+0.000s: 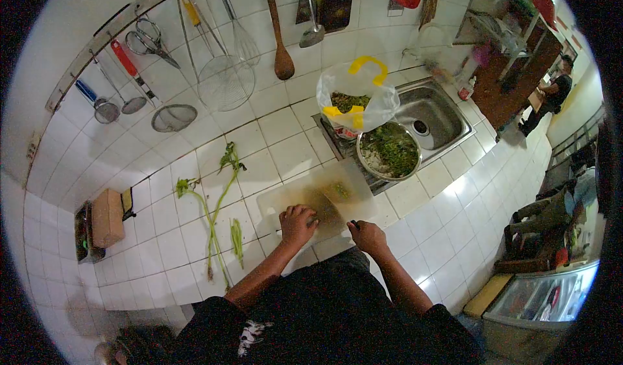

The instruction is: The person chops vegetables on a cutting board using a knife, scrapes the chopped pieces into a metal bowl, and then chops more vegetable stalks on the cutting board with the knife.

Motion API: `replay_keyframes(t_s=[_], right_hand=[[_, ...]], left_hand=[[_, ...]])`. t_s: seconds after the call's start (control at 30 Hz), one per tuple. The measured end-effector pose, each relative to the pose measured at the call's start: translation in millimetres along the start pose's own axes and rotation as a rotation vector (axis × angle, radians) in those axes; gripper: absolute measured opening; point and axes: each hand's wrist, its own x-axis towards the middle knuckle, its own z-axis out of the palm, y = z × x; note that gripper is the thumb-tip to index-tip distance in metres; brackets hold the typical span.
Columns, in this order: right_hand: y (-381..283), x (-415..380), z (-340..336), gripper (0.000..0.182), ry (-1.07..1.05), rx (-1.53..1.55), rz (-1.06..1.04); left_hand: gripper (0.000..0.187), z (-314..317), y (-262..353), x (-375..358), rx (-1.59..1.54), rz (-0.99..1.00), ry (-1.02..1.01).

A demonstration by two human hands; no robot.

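My right hand (368,238) is closed around the dark handle of a knife (337,210), whose blade points up and left over the cutting board (276,202). Fingers bent, my left hand (298,225) rests on the board left of the blade; what lies under its fingers is hidden. A small heap of chopped greens (337,190) is on the board beyond the knife. Left of the board, long green stalks with leaves (211,215) and a short bunch of stems (237,241) lie on the white tiles.
Beyond the board stand a metal bowl of chopped greens (389,151) and a plastic bag (360,95), beside a steel sink (441,118). Utensils hang on the wall, among them a wooden spoon (283,63). A brown block (108,218) is at left. Another person (555,92) stands far right.
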Motion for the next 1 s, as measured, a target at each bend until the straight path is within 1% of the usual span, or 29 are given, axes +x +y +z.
replay_keyframes(t_s=[0.07, 0.23, 0.33, 0.43, 0.53, 0.6, 0.7, 0.73, 0.77, 0.8, 0.83, 0.87, 0.9, 0.93, 0.97, 1.0], right_hand=[[3, 3, 2, 0.057, 0.025, -0.006, -0.024], [-2, 6, -7, 0.056, 0.057, 0.005, 0.016], [-4, 8, -11, 0.055, 0.072, 0.008, 0.053], [-3, 6, -11, 0.055, 0.076, 0.023, 0.04], [-2, 3, -8, 0.056, 0.046, -0.004, 0.05], [2, 2, -4, 0.056, 0.028, -0.011, 0.041], [-3, 0, -4, 0.056, 0.009, -0.002, 0.04], [-5, -1, -5, 0.055, 0.012, 0.015, 0.059], [2, 2, 4, 0.052, 0.049, 0.069, 0.032], [5, 4, 6, 0.052, 0.027, 0.067, 0.029], [7, 5, 8, 0.05, 0.056, 0.074, -0.016], [9, 6, 12, 0.048, 0.084, 0.083, -0.058], [5, 4, 10, 0.046, 0.12, 0.14, -0.092], [1, 4, 7, 0.046, 0.1, 0.144, -0.086], [-2, 7, 4, 0.045, 0.061, 0.142, -0.062], [-3, 10, 2, 0.044, 0.025, 0.138, -0.039]], left_hand=[[0.027, -3, 3, 1, 0.02, -0.002, -0.007], [0.027, -3, 2, 2, 0.009, -0.023, -0.03], [0.028, -1, 0, 1, 0.011, -0.021, -0.022], [0.028, 1, -1, 0, 0.021, -0.001, 0.013], [0.028, 5, -1, 2, 0.03, -0.012, 0.005], [0.028, 8, -3, 4, 0.039, 0.041, 0.05], [0.029, -7, -1, 3, -0.011, 0.015, 0.032], [0.029, -11, -6, 1, -0.007, -0.007, 0.028], [0.029, -18, -14, -1, -0.035, -0.102, 0.042], [0.029, -25, -23, -5, -0.061, -0.196, 0.053], [0.029, -37, -35, -10, -0.093, -0.258, 0.122], [0.03, -47, -43, -16, 0.018, -0.341, 0.183], [0.031, -49, -67, -26, 0.089, -0.409, 0.207], [0.034, -50, -94, -38, 0.15, -0.438, 0.284], [0.034, -65, -101, -45, 0.257, -0.562, 0.245], [0.03, -76, -110, -52, 0.278, -0.623, 0.224]])
